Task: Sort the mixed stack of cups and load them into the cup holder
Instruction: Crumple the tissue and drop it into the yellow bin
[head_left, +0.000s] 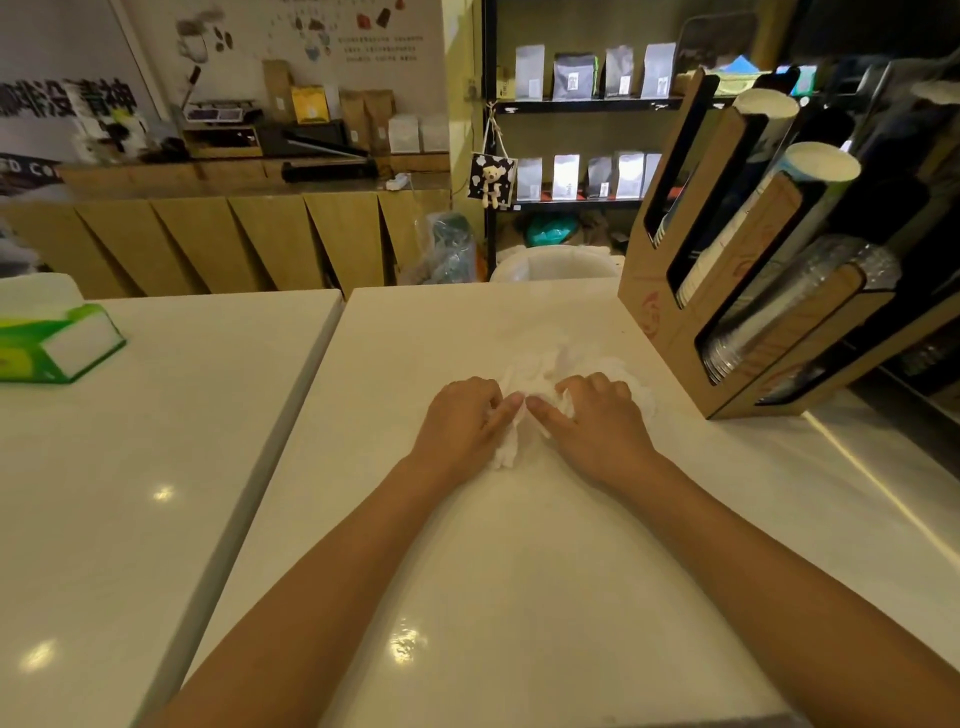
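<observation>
A crumpled white tissue (540, 382) lies on the white counter (519, 545) in the middle of the view. My left hand (460, 423) and my right hand (597, 421) both press down on it, fingers curled into the paper and fingertips almost touching. At the right stands a tilted wooden cup holder (670, 312). Its slots hold stacks of white paper cups (810, 171) and a stack of clear plastic cups (789, 312). No loose cups lie on the counter.
A green tissue box (62, 343) sits on the neighbouring white table at the left. A gap runs between the two tabletops. Behind are wooden cabinets, black shelves with coffee bags (571, 75) and a white bin (550, 265).
</observation>
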